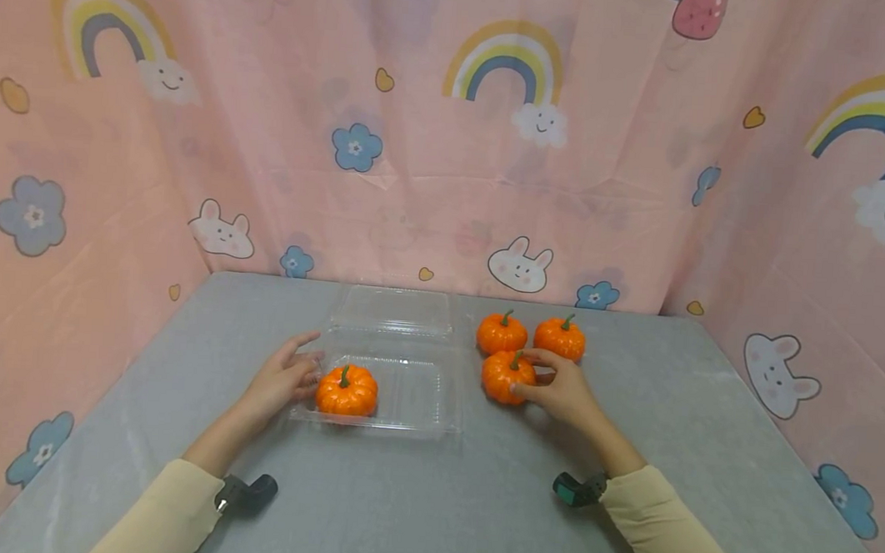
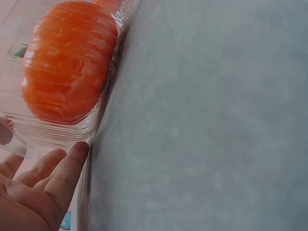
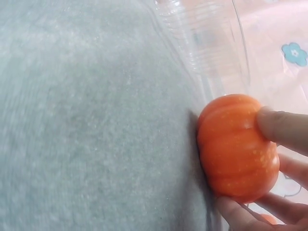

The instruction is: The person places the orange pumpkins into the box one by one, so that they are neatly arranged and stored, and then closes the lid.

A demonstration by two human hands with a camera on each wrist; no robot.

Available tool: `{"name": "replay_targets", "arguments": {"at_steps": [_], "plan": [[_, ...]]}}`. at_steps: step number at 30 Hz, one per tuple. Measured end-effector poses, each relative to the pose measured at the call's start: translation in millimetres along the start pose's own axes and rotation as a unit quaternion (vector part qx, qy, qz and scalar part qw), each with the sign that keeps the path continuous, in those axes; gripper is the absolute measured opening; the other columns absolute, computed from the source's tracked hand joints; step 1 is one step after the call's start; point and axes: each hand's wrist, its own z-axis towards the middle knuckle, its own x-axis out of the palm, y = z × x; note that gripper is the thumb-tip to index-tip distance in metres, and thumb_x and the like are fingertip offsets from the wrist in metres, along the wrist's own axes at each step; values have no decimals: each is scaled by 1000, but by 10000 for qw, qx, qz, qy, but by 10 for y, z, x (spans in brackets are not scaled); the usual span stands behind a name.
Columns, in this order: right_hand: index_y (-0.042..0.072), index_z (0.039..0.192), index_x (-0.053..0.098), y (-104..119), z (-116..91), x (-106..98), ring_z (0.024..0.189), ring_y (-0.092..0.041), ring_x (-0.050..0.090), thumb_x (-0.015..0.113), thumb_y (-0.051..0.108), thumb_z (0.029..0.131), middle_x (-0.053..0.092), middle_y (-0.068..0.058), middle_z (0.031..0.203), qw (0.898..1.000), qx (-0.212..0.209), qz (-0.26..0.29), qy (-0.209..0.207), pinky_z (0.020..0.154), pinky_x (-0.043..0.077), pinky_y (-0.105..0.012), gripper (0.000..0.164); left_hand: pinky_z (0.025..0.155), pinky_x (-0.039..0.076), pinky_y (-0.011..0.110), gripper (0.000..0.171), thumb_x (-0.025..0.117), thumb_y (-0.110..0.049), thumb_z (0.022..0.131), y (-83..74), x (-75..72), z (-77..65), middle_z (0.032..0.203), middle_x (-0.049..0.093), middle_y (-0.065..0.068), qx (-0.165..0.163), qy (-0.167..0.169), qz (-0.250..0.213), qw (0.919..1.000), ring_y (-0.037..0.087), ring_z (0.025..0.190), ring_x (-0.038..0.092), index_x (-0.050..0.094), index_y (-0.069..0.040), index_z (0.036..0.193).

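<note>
A small orange pumpkin [image 1: 347, 391] with a green stem sits in the left part of a clear plastic clamshell box [image 1: 417, 392], whose lid [image 1: 391, 310] lies folded back. At the box's left end is my left hand [image 1: 281, 378], fingers spread and fairly straight, with fingertips [image 2: 79, 150] against or very near the ridged wall. Right of the box, my right hand [image 1: 566, 391] holds another pumpkin [image 1: 503, 378] between thumb and fingers. In the right wrist view this held pumpkin [image 3: 236, 149] appears low over or on the table; contact is unclear.
Two more pumpkins, one left [image 1: 501, 335] and one right [image 1: 561, 339], stand just behind the held one. The grey table [image 1: 416, 501] ends at a pink printed curtain [image 1: 416, 200] on the back and sides. Dark wrist cameras sit on both wrists.
</note>
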Motion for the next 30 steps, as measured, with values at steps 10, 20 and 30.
{"name": "replay_targets", "arguments": {"at_steps": [10, 20, 30], "plan": [[9, 130, 58, 23, -21, -38, 107, -36, 63, 77, 32, 81, 55, -16, 138, 10000, -48, 41, 3, 90, 55, -47, 58, 93, 55, 40, 55, 40, -19, 102, 9, 4, 0, 150, 36, 26, -9, -7, 6, 10000, 28, 112, 60, 22, -14, 153], [11, 130, 59, 153, -43, -69, 111, -37, 60, 78, 35, 79, 53, -14, 140, 10000, 40, -1, 37, 91, 54, -48, 60, 93, 55, 37, 54, 40, -20, 102, 27, -8, 12, 150, 38, 24, 17, -20, 88, 10000, 31, 114, 59, 23, -15, 153], [14, 131, 59, 391, -42, -84, 119, -38, 56, 80, 36, 77, 54, -11, 140, 10000, -21, -14, 7, 94, 52, -50, 62, 91, 55, 38, 55, 40, -19, 101, 17, -4, 25, 150, 37, 25, -44, -45, -26, 10000, 24, 109, 60, 22, -14, 153]]}}
